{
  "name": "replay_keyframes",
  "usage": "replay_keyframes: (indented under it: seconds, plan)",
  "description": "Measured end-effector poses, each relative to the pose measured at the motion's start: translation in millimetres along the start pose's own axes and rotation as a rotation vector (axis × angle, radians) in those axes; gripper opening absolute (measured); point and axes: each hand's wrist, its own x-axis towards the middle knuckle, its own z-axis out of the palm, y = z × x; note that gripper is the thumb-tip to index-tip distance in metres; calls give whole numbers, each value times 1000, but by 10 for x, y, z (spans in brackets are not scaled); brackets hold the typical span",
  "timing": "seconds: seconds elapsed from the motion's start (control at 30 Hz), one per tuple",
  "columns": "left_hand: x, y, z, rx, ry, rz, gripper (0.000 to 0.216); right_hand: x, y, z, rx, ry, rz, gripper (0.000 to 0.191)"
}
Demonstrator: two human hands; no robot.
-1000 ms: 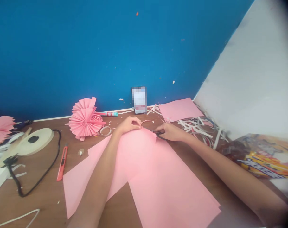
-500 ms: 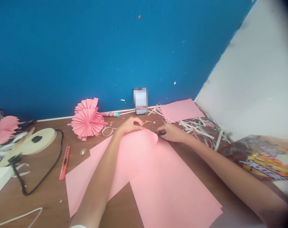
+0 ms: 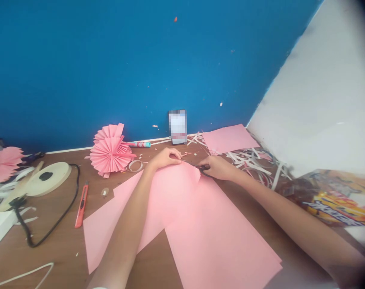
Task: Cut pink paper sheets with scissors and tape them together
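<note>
Several sheets of pink paper (image 3: 212, 224) lie overlapping on the brown table. Pinched at the far edge of the top sheet is my left hand (image 3: 167, 157), its fingers closed on the paper. My right hand (image 3: 217, 166) grips a pair of dark scissors (image 3: 204, 170), whose blades point left along that same far edge, toward my left fingertips. The handles are partly hidden by my fingers. A corner of the top sheet hangs folded down just below the scissors.
Pink paper fans (image 3: 111, 154) and a glue stick (image 3: 143, 144) lie left of a phone (image 3: 178, 128) leaning on the blue wall. A red cutter knife (image 3: 81, 206) and a black cable (image 3: 78, 186) are at left. Paper strips (image 3: 251, 160) and a printed plastic wrapper (image 3: 339, 208) lie right.
Hardly anything differs. Both hands and the scissors stay at the paper's far edge, and the view has shifted very slightly.
</note>
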Motion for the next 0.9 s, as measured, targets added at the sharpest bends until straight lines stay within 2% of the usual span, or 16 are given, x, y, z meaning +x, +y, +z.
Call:
replay_keyframes:
  seconds: [0.27,0.47,0.67,0.9]
  plan:
    - [-9,20,-11,37,-4,40,15,-17,-9,-18,-100,71,36,18]
    - [-30,52,-43,7,-22,3,12,3,55,-20,3,100,9,21]
    - [-81,171,-163,71,-17,-37,22,15,60,-36,79,112,18,27]
    - [-71,188,-100,-30,-69,-104,31,-6,23,-61,29,74,66,25]
